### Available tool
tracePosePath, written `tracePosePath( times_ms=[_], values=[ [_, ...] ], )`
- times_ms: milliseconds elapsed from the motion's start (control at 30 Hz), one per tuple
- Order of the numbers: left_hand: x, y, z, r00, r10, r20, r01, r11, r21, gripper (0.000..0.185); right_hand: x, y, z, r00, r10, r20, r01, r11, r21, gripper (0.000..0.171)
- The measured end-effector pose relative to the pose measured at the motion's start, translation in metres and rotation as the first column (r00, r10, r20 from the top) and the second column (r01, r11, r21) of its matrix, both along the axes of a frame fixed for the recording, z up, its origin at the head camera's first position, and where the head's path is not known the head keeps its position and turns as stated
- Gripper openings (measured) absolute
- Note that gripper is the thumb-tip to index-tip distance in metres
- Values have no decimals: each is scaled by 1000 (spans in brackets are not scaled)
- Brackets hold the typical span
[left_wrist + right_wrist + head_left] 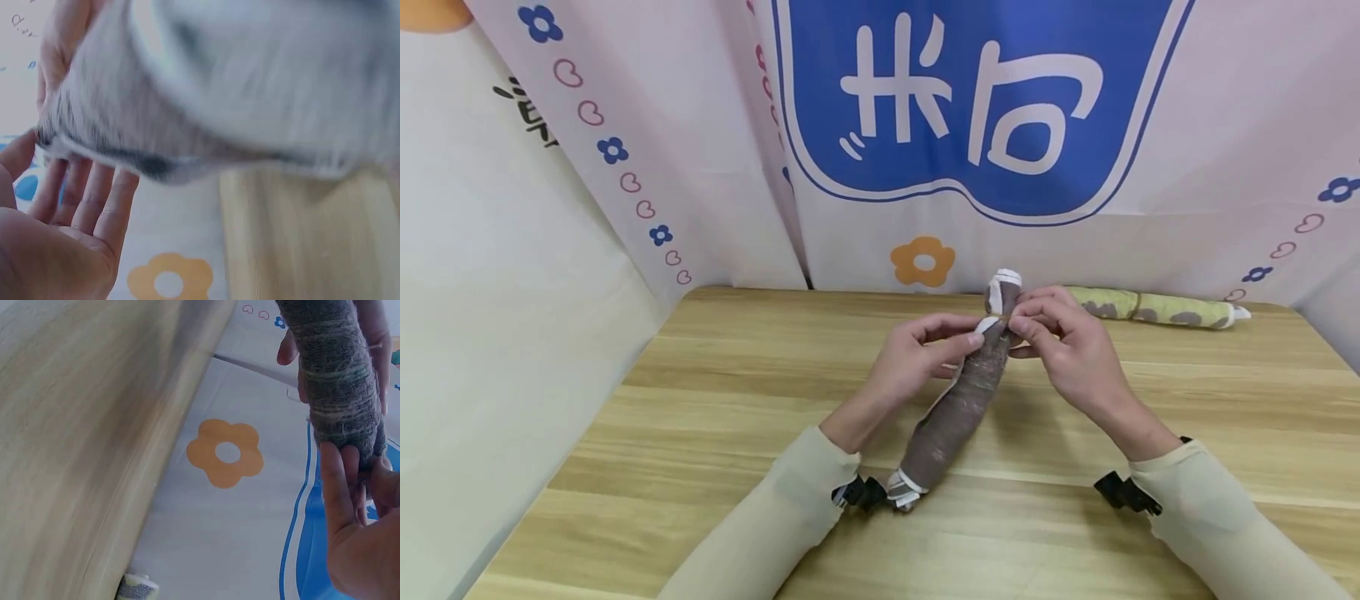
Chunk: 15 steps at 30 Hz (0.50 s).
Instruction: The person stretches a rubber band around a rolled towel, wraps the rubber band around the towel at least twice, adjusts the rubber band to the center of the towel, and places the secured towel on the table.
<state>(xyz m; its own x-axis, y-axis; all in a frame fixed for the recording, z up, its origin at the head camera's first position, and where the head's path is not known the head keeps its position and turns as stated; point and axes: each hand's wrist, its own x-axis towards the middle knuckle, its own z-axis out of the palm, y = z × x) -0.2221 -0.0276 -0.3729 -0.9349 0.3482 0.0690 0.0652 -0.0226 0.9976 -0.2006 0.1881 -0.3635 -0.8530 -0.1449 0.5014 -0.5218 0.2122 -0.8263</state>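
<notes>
A brown rolled towel with white edges is held at a slant above the wooden table, its upper end tilted away from me. A thin tan band circles it near that end. My left hand holds the roll from the left, thumb in front and fingers behind. On the other side my right hand pinches the roll right at the band. In the left wrist view the towel is blurred and covers much of the picture. The right wrist view shows the fuzzy towel between both hands.
A yellow-green roll with grey patches and a band lies at the table's back right, partly behind my right hand. The wooden table meets a printed white cloth backdrop at its far edge.
</notes>
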Motion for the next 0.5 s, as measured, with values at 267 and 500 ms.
tracePosePath(
  times_ms=[267,500],
  values=[
    [-8,-9,6,1000,6,29,-8,999,49,23,1,-3,-3,997,57,-55,-53,995,79,11],
    [-8,-10,7,998,11,56,-15,998,61,38,3,-11,-10,991,59,-121,-42,990,137,15]
  ],
)
